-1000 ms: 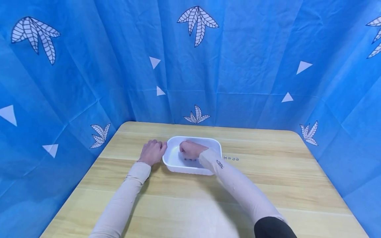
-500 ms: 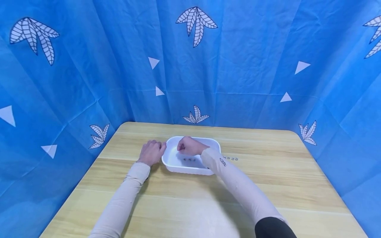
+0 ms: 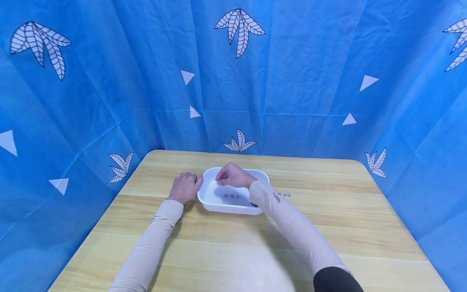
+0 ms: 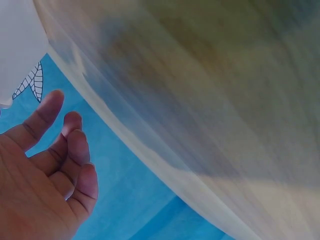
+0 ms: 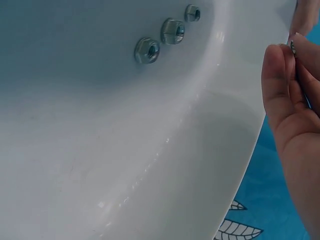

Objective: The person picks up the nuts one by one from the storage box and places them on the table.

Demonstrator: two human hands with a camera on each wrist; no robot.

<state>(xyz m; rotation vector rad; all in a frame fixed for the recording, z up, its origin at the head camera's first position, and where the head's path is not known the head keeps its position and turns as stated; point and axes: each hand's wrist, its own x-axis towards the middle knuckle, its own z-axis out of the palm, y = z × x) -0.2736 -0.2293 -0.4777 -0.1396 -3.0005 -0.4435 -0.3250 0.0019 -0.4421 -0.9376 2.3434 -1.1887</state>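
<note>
A white plastic tray (image 3: 233,209) sits on the table, with three metal nuts (image 5: 173,31) standing in a row on its floor. My right hand (image 3: 235,177) is over the tray's far left part, beyond that row. Between its thumb and fingertips it pinches a small metal nut (image 5: 293,48), mostly covered by the fingers. My left hand (image 3: 185,187) lies at the tray's left end, thumb side right by the rim. In the left wrist view the fingers of the left hand (image 4: 55,160) are loosely bent and hold nothing.
More small nuts (image 3: 284,194) lie in a line on the wooden table (image 3: 328,227) just right of the tray, partly behind the right sleeve (image 3: 292,223). A blue patterned curtain (image 3: 306,81) hangs behind the table and along both sides.
My right hand has risen from low in the tray and moved slightly back and left, uncovering the row of three nuts. My left hand stays by the rim.
</note>
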